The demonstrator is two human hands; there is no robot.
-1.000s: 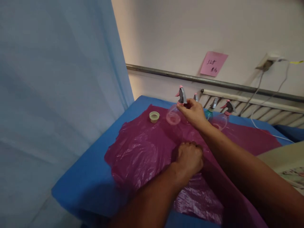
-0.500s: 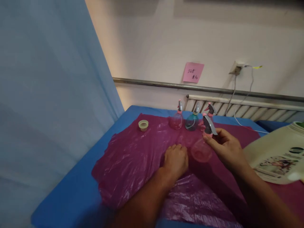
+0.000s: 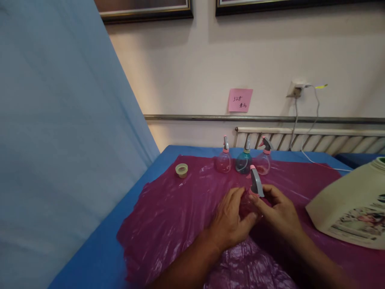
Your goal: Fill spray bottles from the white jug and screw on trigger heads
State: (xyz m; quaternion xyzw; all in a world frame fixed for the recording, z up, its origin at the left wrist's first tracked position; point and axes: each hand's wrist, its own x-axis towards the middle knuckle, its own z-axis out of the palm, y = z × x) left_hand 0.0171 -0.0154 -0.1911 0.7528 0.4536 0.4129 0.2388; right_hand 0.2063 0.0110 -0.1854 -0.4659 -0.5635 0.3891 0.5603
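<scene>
A clear spray bottle with a pink collar and grey trigger head (image 3: 256,183) stands between my hands, low over the purple plastic sheet. My right hand (image 3: 278,210) grips it at the collar, thumb in front. Around the lower left of its body curls my left hand (image 3: 230,218), covering much of the bottle. Just behind are three more spray bottles in a row: a clear one with a pink collar (image 3: 223,162), a teal one (image 3: 243,162) and another clear one (image 3: 263,163).
Back left on the sheet (image 3: 159,208) sits a small pale cup (image 3: 181,170). A large cream jug (image 3: 345,200) stands at right. The blue-covered surface (image 3: 87,257) meets a blue curtain (image 3: 60,120) on the left. A cable (image 3: 321,166) trails behind.
My left hand has come off the sheet and closed around the bottle's body. My right hand has lowered the bottle slightly. The view has tilted up a little.
</scene>
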